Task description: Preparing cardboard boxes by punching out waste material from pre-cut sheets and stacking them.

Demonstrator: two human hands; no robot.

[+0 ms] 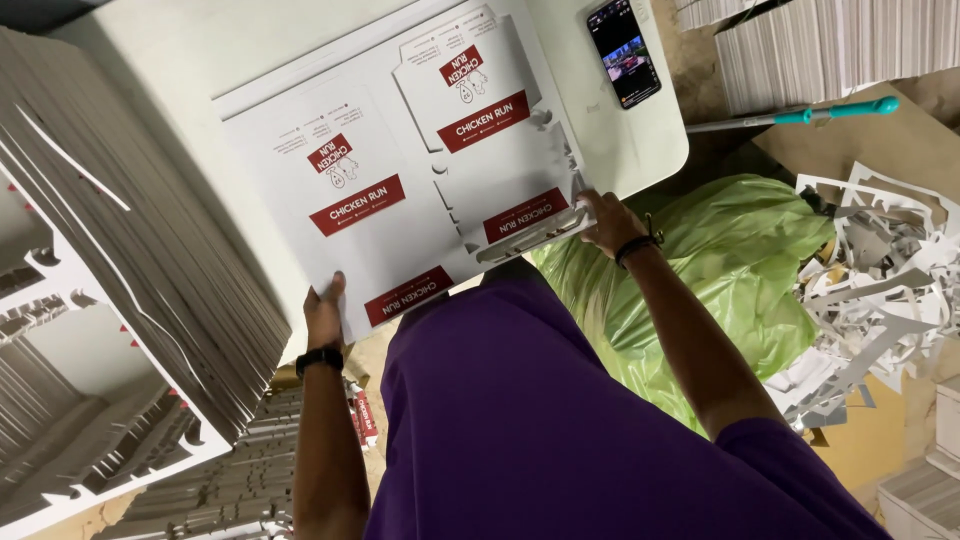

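A person in a purple shirt stands at a white table (640,140) and looks down at a stack of flat white card sheets (400,170). The sheets have red labels on them and are cut into box shapes. They lie on the table, and the near edge sticks out past the table, over the person's front.

The left hand (323,312) pinches the near left corner of the sheets, thumb on top and the other fingers hidden under the card. A black watch (319,358) sits on that wrist. The right hand (610,222) grips the near right edge, where the stack looks thick (many sheets, one on another). Its fingers curl around that edge. A black band (636,246) is on that wrist.

A phone (623,52) lies on the far right of the table, well apart from the sheets. A big tilted pile of card (150,240) fills the left side. A green bag (730,270) sits just beside the right arm, and white scraps (880,270) lie past it. A pole with a teal grip (800,116) rests near the table's right end.
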